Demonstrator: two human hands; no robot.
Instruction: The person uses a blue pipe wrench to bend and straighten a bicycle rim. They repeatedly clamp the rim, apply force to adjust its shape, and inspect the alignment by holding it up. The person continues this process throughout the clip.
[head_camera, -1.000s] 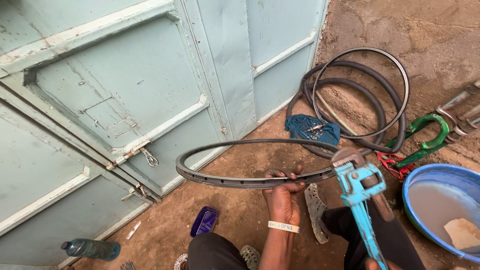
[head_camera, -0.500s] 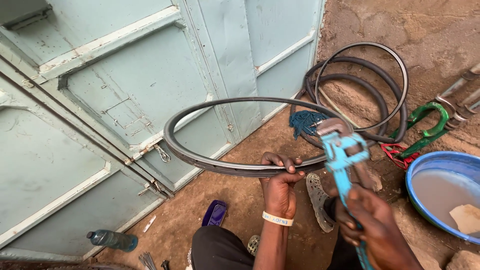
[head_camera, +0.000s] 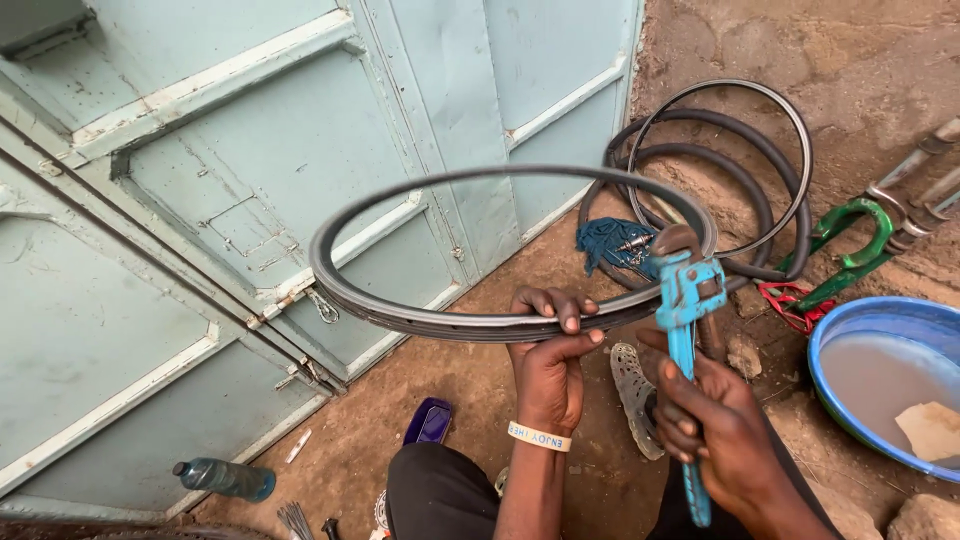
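My left hand (head_camera: 548, 352) grips the near edge of a bare metal bicycle rim (head_camera: 400, 315), which I hold almost flat in the air in front of me. In my right hand (head_camera: 712, 432) is a blue pipe wrench (head_camera: 685, 330), held upright by its handle. The wrench's jaws sit against the rim's right side. A pale band circles my left wrist.
A pale green metal door (head_camera: 250, 180) fills the left. Tyres and another rim (head_camera: 740, 170) lean on the dirt wall behind. A blue basin (head_camera: 850, 330) of water sits at the right, with a green frame part (head_camera: 850, 235), a plastic bottle (head_camera: 225, 478) and a sandal (head_camera: 632, 395) nearby.
The rim has been lifted higher and tilted flatter, so its full hoop shows. My right hand has come up into view, raising the wrench with it.
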